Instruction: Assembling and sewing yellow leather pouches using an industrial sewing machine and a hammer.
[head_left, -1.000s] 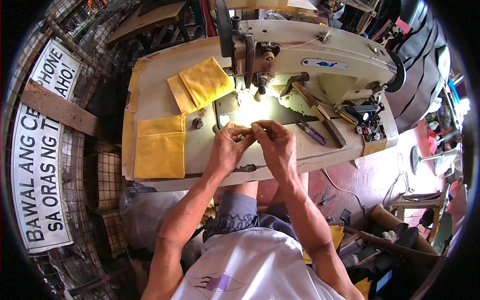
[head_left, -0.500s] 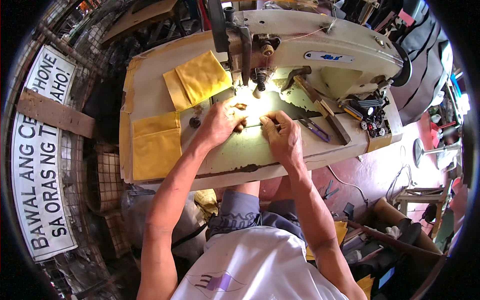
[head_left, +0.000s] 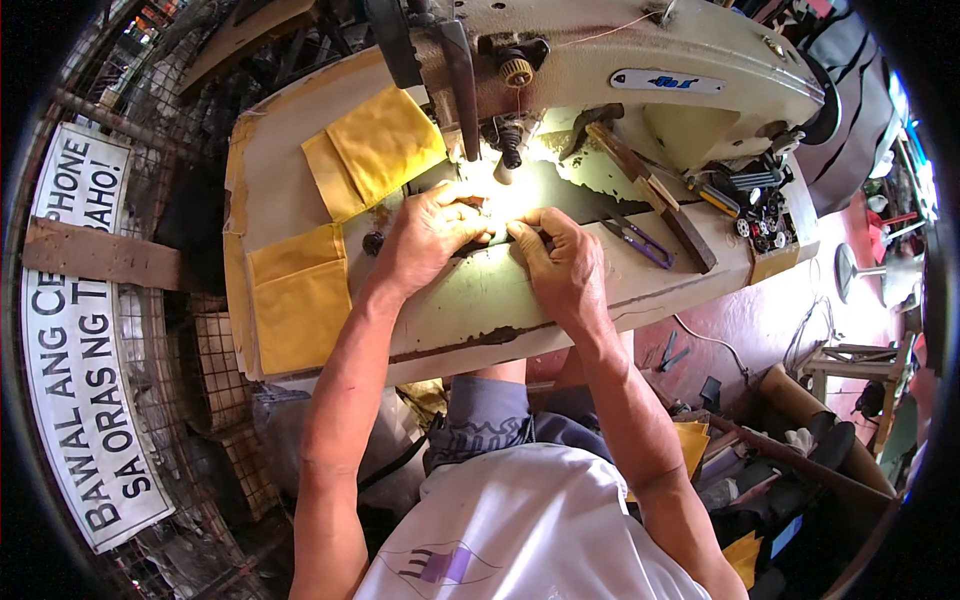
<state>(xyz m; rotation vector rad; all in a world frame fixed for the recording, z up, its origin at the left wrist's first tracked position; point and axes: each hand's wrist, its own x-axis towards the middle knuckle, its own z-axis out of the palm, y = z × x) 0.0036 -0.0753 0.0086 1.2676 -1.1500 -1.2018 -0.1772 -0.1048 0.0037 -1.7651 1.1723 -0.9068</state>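
My left hand [head_left: 424,238] is closed in a pinch in front of the needle area of a beige sewing machine [head_left: 590,75]. Close beside it, my right hand [head_left: 563,262] also pinches, thumb against forefinger. Something small and dark shows at the left fingertips, but lamp glare hides what it is. Both hands are over the machine's worn table [head_left: 440,325]. Left of them lie two yellow fabric pieces, a folded one [head_left: 375,150] nearer the machine head and a flat one [head_left: 300,305] at the table's left end.
Right of my hands lie purple-handled scissors [head_left: 645,243] and a dark wooden bar [head_left: 688,238]. Several bobbins [head_left: 765,235] and a yellow-handled tool [head_left: 712,197] sit at the table's right end. Wire mesh with a white sign [head_left: 75,380] stands at the left; a small dark knob [head_left: 373,243] rests near my left wrist.
My hands have come closer together, and the fingertips now nearly meet. The view has shifted slightly, while the fabric pieces and tools keep their places on the table.
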